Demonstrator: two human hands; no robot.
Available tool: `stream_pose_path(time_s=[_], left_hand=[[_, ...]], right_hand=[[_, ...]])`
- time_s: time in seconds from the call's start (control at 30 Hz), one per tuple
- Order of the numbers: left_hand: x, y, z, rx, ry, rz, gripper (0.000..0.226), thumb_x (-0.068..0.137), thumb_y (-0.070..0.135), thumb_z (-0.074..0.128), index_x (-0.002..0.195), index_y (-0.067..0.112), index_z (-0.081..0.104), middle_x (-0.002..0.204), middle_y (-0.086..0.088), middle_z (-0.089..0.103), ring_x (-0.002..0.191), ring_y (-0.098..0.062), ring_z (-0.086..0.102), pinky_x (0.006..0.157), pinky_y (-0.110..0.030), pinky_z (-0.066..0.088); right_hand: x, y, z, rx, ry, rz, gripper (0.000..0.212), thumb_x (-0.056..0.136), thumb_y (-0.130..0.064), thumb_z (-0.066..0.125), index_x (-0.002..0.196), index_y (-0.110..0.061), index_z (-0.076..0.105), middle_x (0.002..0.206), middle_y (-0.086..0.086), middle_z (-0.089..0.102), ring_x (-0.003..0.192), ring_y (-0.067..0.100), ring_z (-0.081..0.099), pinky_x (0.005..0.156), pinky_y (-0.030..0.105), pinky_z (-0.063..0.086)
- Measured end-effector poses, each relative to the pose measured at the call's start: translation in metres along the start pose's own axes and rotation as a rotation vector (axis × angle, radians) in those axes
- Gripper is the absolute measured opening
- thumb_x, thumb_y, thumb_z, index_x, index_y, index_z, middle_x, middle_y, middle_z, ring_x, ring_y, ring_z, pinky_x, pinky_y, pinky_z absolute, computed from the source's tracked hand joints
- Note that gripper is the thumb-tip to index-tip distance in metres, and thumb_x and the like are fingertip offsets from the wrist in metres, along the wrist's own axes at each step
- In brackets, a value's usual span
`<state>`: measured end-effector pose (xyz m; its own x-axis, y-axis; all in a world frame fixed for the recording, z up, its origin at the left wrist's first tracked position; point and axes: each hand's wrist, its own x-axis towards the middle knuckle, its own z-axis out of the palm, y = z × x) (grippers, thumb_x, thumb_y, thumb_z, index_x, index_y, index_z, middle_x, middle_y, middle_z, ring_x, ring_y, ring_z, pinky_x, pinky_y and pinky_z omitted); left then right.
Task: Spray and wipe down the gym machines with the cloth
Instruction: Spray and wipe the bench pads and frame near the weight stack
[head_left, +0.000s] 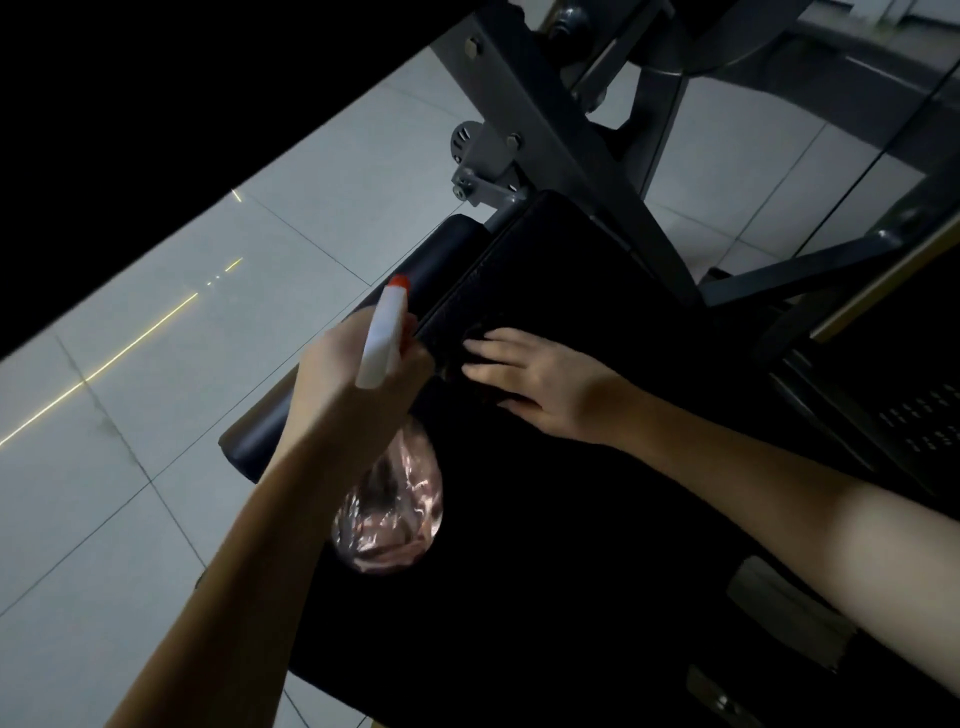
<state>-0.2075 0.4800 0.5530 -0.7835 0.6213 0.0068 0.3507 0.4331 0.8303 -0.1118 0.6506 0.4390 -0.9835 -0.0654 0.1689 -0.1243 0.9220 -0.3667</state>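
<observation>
Spray bottle (389, 499) hangs below left hand (337, 379) grip.

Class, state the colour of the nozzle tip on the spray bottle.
The nozzle tip is orange-red, above a white trigger head; the head view shows it.

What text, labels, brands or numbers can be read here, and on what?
None readable.
Spray bottle in the left hand: no label legible; its clear body shows only glare.
Machine frame: bolts, no plate or number visible.
Dark panel at the right: rows of small marks, too dim to tell slots from print.
</observation>
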Motion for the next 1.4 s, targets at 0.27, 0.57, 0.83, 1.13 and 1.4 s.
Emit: stream_pose_path(time_s=[0.27,0.57,0.83,1.13,1.4], left_hand=[[-0.004,0.007,0.014,-0.029,0.061,-0.002,0.026,0.087,0.019,0.057,0.076,-0.001,0.045,0.059,-0.002,0.04,0.05,-0.01,0.036,0.045,-0.02,0.029],[0.005,0.003,0.011,-0.134,0.111,-0.088,0.037,0.093,0.027,0.057,0.086,-0.007,0.045,0.065,-0.009,0.04,0.056,-0.015,0.036,0.052,-0.028,0.031],[0.004,0.003,0.016,-0.064,0.14,-0.056,0.037,0.093,0.026,0.054,0.075,-0.001,0.036,0.058,0.001,0.032,0.052,-0.01,0.029,0.043,-0.015,0.025],[-0.002,0.004,0.02,-0.028,0.065,0.025,0.035,0.085,0.021,0.055,0.059,0.016,0.034,0.05,0.01,0.034,0.047,-0.006,0.03,0.043,-0.015,0.025],[0.003,0.007,0.029,0.063,0.001,0.099,0.044,0.083,0.04,0.051,0.067,0.002,0.038,0.056,-0.003,0.038,0.053,-0.016,0.037,0.054,-0.035,0.03]], right_hand=[[0.059,0.019,-0.016,0.197,0.408,0.816,0.051,0.093,-0.019,0.052,0.139,-0.006,0.036,0.151,0.019,0.018,0.137,0.033,0.026,0.114,0.038,0.024],[0.02,0.033,-0.014,-0.035,0.1,0.115,0.042,0.081,-0.015,0.053,0.121,-0.003,0.059,0.132,0.019,0.052,0.125,0.037,0.046,0.107,0.04,0.034],[0.079,0.043,-0.024,0.079,0.535,0.788,0.037,0.09,-0.007,0.049,0.126,-0.004,0.052,0.14,0.016,0.043,0.132,0.03,0.032,0.112,0.036,0.024],[0.043,0.092,-0.043,0.062,0.39,0.729,0.039,0.092,-0.009,0.049,0.131,-0.004,0.048,0.142,0.017,0.041,0.133,0.03,0.033,0.112,0.034,0.025],[0.034,0.072,-0.04,0.151,0.371,0.664,0.043,0.091,-0.008,0.049,0.135,-0.006,0.047,0.146,0.012,0.038,0.138,0.023,0.028,0.113,0.03,0.02]])
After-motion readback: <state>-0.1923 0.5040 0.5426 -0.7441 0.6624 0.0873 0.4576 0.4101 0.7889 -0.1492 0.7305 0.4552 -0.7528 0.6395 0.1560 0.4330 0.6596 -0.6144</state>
